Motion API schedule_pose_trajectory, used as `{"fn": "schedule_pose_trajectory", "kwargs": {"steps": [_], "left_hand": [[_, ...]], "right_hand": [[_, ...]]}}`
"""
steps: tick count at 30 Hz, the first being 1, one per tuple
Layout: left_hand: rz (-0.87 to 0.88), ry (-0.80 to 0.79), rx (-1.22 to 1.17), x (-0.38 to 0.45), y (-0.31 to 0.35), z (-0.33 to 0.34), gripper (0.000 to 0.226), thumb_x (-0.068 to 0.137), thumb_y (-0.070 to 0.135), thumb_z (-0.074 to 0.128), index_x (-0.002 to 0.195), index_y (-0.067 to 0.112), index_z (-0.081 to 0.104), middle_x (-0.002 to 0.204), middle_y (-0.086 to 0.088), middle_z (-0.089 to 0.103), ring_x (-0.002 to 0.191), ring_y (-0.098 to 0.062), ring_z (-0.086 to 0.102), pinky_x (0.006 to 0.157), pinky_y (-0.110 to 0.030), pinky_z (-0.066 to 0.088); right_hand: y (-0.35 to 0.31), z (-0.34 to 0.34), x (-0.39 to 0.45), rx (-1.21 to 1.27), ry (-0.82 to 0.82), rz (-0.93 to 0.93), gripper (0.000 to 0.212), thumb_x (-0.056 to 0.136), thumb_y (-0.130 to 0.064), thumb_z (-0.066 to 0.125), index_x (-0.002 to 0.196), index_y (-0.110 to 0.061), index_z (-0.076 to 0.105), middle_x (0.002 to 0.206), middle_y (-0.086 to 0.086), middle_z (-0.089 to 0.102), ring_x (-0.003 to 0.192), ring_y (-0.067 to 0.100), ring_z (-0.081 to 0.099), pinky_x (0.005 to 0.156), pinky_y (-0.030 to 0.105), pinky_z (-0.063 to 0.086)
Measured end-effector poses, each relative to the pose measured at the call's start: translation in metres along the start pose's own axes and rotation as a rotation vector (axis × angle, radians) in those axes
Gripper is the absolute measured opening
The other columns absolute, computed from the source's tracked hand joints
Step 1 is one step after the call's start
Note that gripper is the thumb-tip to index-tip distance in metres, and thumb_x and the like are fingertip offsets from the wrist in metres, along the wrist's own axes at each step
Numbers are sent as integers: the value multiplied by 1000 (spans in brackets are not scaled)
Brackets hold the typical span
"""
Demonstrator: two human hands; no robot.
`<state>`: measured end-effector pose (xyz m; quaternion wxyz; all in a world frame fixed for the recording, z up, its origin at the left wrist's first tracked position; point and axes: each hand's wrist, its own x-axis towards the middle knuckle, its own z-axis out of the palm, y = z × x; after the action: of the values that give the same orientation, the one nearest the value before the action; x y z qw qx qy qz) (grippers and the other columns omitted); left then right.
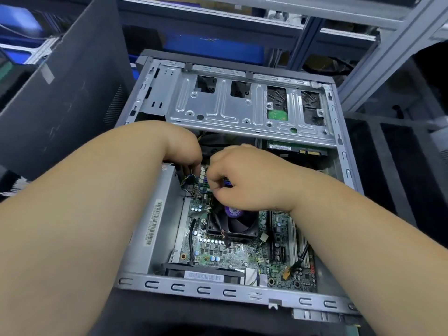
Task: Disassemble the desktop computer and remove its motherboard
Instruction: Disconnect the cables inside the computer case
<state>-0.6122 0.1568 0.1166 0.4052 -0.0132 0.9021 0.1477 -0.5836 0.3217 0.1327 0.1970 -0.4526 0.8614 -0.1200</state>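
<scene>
Steel case [232, 291] open, motherboard [232, 254] seated; left hand [180, 144] fingers hidden, grip unclear; right hand [238, 177] curled, pinching blue connector [228, 182].

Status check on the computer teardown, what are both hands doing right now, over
Both hands inside the open case: left hand and right hand curled at connectors above the CPU fan. Motherboard still seated. Drive cage overhangs.
</scene>
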Motion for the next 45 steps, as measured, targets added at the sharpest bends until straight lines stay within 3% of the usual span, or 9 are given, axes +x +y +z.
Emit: {"fn": "schedule_pose_trajectory", "kwargs": {"steps": [5,10,13,17,22,31,37,43,45], "left_hand": [[67,-30,88,-4,6,0,21,90,14,54,90,27,71,75,13,58,66,-6,50,60,-19,38],[79,-67,134,-6,8,-1,36,92,5,45,111,23,71,101,10,61,104,-11,56,69,-10,37],[67,-76,116,-8,8,0,40,94,4,43,118,21,69,116,4,63,116,-16,56,92,-22,41],[18,-55,73,-7,5,1,28,94,11,49,110,14,71,118,-8,66,105,-22,59,84,-26,42],[-34,-40,13,-2,3,2,25,92,12,56,111,5,71,109,-11,69,83,-17,57,74,-23,45],[-25,-45,53,0,2,0,25,93,14,53,110,10,72,114,-7,69,91,-16,55,85,-27,44],[59,-88,93,-8,8,0,25,93,16,53,112,18,69,120,-8,63,112,-24,57,84,-27,41],[5,-68,149,-4,4,3,27,87,38,63,101,15,69,96,1,64,81,-14,54,79,-27,44],[-21,-63,183,-2,1,2,35,84,46,65,104,18,69,97,3,65,84,-16,56,88,-31,47]], "right_hand": [[3,3,2,9,-1,56,10,80,-24,54,71,-22,58,84,-3,60,82,20,58,72,40,52],[12,2,5,-41,-25,181,11,85,-22,49,75,-24,48,88,-1,56,83,23,54,73,37,50],[17,3,3,-96,-126,309,7,89,-21,48,86,-16,51,90,2,54,82,24,54,70,34,47],[16,3,0,-100,-330,390,10,94,-21,45,98,-13,48,80,-1,46,65,13,42,53,28,33],[14,1,0,-149,-387,387,9,95,-21,40,94,-15,46,74,-2,41,61,10,36,50,27,24],[21,6,1,-126,-349,425,22,92,-21,42,101,-10,59,75,0,48,61,14,40,50,27,28],[24,11,7,-26,-216,405,24,92,-23,44,110,-15,58,105,5,57,88,22,56,66,31,45],[25,16,9,15,-151,352,28,92,-24,45,115,-20,59,107,1,53,88,20,51,68,31,38],[24,18,9,-3,-133,346,27,93,-25,43,114,-20,60,106,1,53,89,21,51,71,32,40]]}}
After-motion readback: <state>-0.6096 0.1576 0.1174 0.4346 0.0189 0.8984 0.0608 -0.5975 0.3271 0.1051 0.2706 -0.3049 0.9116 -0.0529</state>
